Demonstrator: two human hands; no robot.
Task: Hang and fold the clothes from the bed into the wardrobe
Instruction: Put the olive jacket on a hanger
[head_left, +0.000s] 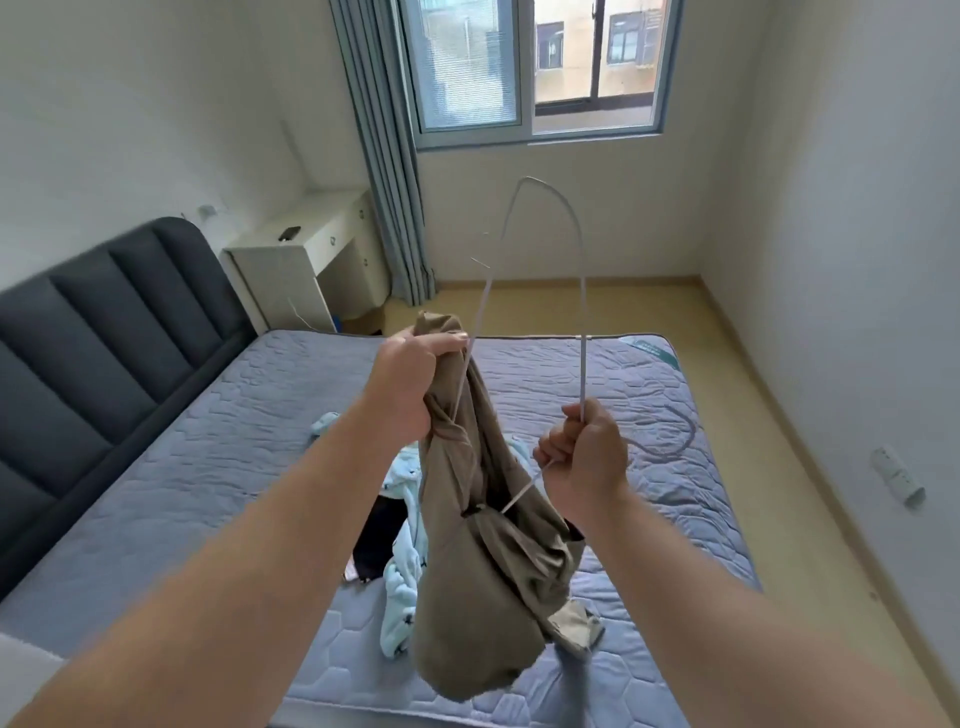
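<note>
Olive-brown garment, bunched and wrinkled, held in the air over the middle of the bed. Left hand fisted round its top. White wire hanger threaded into the garment; right hand grips the hanger by the hook. Light blue clothes and a black item heaped on the quilted blue-grey mattress below. Dark padded headboard at the left edge. White worktop, grey curtain, window beyond the far edge.

Bare arms, bare hands
The left hand and right hand extend from forearms bare to the frame edge.
</note>
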